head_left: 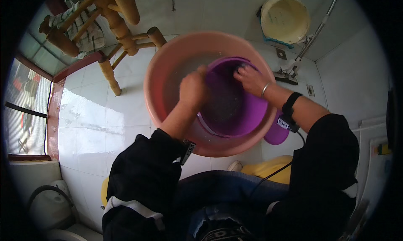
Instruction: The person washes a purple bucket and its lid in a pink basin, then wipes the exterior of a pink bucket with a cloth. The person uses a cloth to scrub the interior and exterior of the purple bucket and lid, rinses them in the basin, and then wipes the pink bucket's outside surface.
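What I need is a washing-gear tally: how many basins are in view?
3 clearly: the large peach basin, the purple basin inside it, and the cream basin at upper right. Others may be hidden; the purple object beside the peach basin is unclear.

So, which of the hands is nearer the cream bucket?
Right. The right hand is below and left of the cream bucket in the picture; the left hand is farther left.

Wooden frame (119, 30) with turned legs on white floor tiles (134, 85), toward 11 o'clock.
Cream tub (285, 20) at 1 o'clock; long-handled mop (297, 61) at 2.
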Tool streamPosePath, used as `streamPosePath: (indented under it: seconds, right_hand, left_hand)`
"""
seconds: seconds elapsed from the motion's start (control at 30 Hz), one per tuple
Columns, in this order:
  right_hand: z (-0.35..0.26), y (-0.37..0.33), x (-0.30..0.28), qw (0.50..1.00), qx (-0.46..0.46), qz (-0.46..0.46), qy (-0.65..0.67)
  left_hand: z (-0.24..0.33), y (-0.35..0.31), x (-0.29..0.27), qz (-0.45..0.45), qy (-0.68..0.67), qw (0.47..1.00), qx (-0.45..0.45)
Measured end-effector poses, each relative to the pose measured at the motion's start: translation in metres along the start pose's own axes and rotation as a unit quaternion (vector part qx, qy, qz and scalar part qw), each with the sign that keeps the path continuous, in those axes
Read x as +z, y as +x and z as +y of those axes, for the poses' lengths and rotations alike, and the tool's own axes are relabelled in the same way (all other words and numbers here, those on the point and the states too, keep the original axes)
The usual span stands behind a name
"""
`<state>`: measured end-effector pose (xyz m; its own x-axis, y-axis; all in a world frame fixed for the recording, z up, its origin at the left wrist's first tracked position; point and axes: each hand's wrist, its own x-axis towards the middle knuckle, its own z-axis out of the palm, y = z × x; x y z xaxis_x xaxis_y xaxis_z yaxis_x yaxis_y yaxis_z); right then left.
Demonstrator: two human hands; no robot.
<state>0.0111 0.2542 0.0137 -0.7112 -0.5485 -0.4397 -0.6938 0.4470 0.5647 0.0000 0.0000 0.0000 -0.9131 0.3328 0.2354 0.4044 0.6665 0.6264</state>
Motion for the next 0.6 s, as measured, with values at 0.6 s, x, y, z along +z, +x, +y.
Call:
streamPosePath:
  seconds: [0.6]
  right_hand:
    - [-0.104,-0.008,0.030,0.635,0.204,-0.055,0.743]
  left_hand:
    - [-0.022,-0.020,-0.003,0.181,0.058,0.966,0.177]
